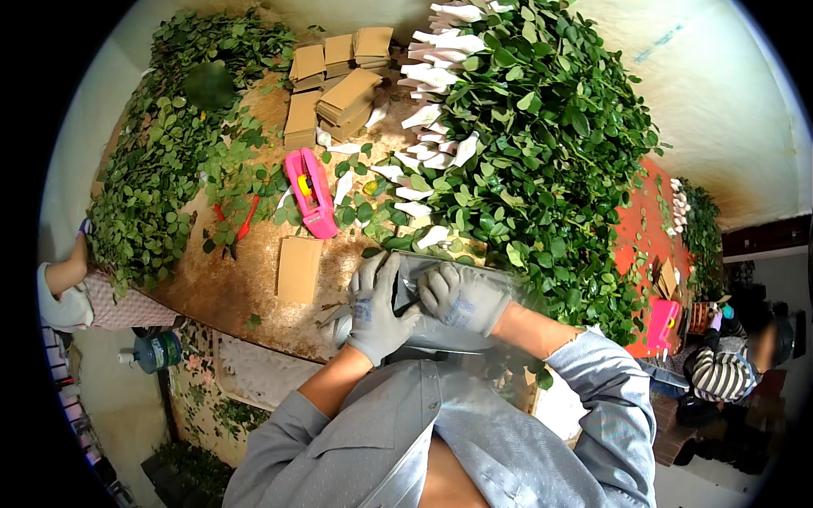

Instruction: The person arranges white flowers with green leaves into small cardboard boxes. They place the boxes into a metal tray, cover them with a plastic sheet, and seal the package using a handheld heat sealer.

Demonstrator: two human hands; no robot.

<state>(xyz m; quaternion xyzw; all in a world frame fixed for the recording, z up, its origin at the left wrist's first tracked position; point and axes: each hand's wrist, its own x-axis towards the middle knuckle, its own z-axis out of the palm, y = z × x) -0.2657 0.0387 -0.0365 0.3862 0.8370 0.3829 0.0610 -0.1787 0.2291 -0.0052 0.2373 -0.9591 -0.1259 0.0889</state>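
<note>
Both my hands wear grey work gloves and rest at the table's front edge on a greyish see-through plastic sheet [436, 332]. My left hand [377, 313] lies over the sheet's left part, fingers stretched forward and thumb held apart. My right hand [464, 298] has its fingers curled down onto the sheet, apparently gripping it; the fingertips are partly hidden. Left of my left hand lies a flat brown cardboard piece [299, 269]. Beyond it is a pink tape dispenser [311, 195] with a yellow core. Leafy stems with white-wrapped heads [436, 76] are piled just beyond my right hand.
Brown cardboard stacks [347, 95] stand at the back. Red-handled shears [246, 218] lie left, beside a leaf heap [157, 169]. Another person's arm [69, 273] shows far left. At right are a red table [641, 229], another pink dispenser [661, 323] and a person in stripes [722, 372].
</note>
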